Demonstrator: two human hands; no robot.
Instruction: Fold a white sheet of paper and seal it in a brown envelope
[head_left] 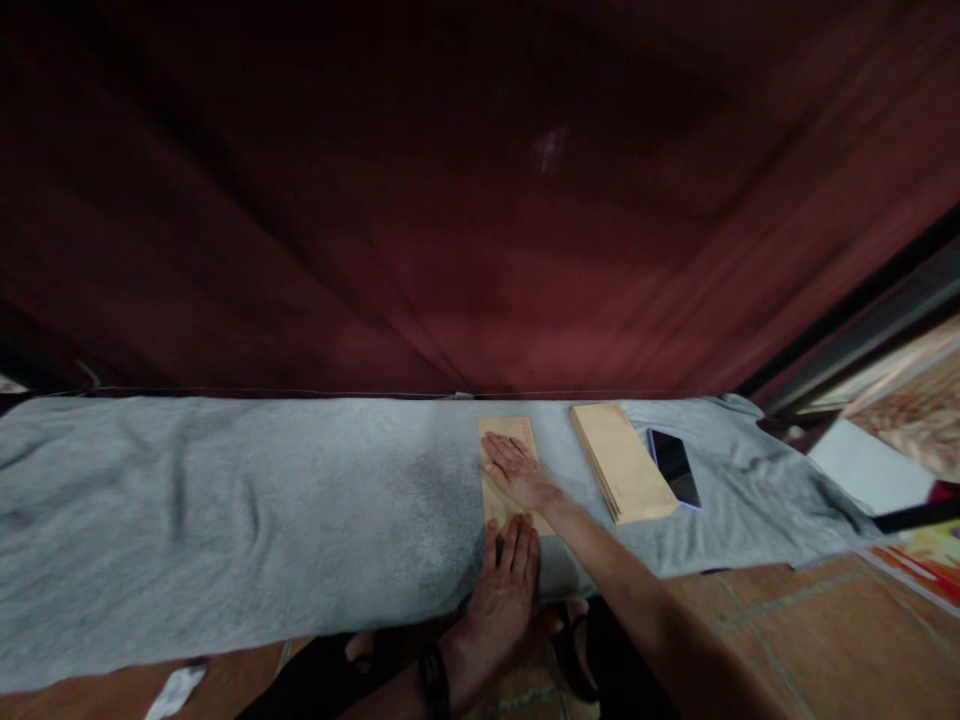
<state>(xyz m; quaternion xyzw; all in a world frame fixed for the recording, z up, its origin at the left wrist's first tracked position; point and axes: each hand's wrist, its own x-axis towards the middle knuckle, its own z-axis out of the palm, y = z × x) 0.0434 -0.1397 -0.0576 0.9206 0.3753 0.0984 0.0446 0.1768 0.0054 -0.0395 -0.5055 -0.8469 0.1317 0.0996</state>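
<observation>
A tan paper envelope point(491, 495) lies flat on the grey cloth, right of the middle. My right hand point(517, 472) rests on its upper part with the palm down and the fingers stretched to the left. At the near edge of the envelope, my left hand point(508, 575) lies with its fingers straight and pointing away from me. Both hands are open and touch the paper, which they partly cover. To the right sits a stack of similar tan envelopes point(622, 465), apart from both hands.
A dark phone point(675, 465) lies beside the stack. The grey cloth point(225, 500) covers a long narrow surface before a dark red wall-like sheet point(480, 250). Below is a tiled floor point(847, 640) with a white scrap point(176, 690); a colourful printed sheet point(922, 560) is at right.
</observation>
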